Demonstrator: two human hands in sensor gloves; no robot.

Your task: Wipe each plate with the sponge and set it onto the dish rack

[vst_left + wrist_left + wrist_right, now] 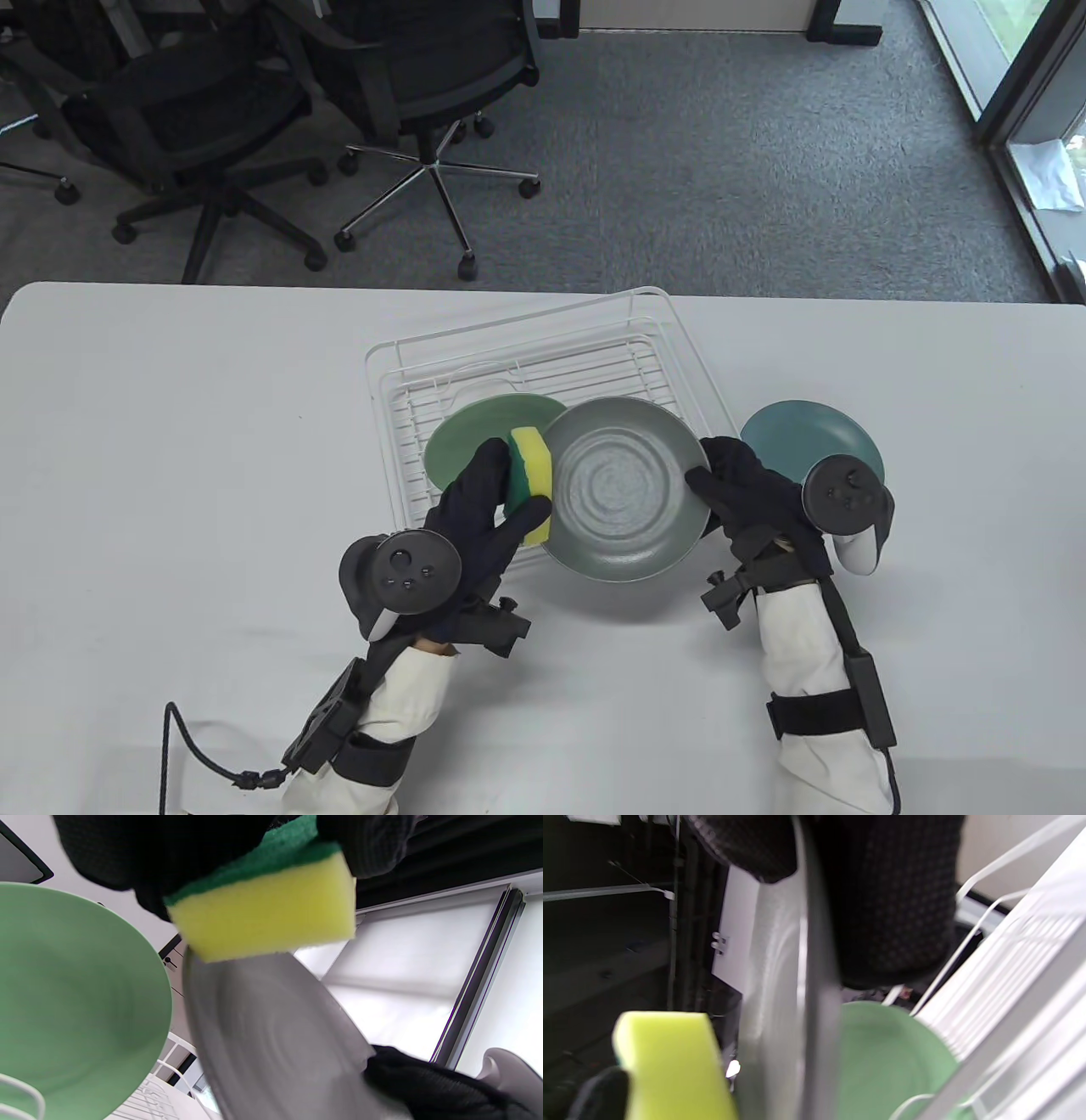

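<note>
My right hand (736, 492) grips the right rim of a grey plate (624, 492) and holds it up over the front edge of the white dish rack (526, 373). My left hand (488, 501) holds a yellow and green sponge (530, 484) against the plate's left rim. In the left wrist view the sponge (265, 908) sits at the top edge of the grey plate (271, 1043). The right wrist view shows the grey plate (793, 1005) edge-on, pinched by my fingers (891, 899). A light green plate (475, 437) leans in the rack's front left. A teal plate (802, 437) lies on the table, right of the rack.
The white table (170, 475) stretches left and right of the rack. Office chairs (254, 110) stand on the grey carpet beyond the table's far edge.
</note>
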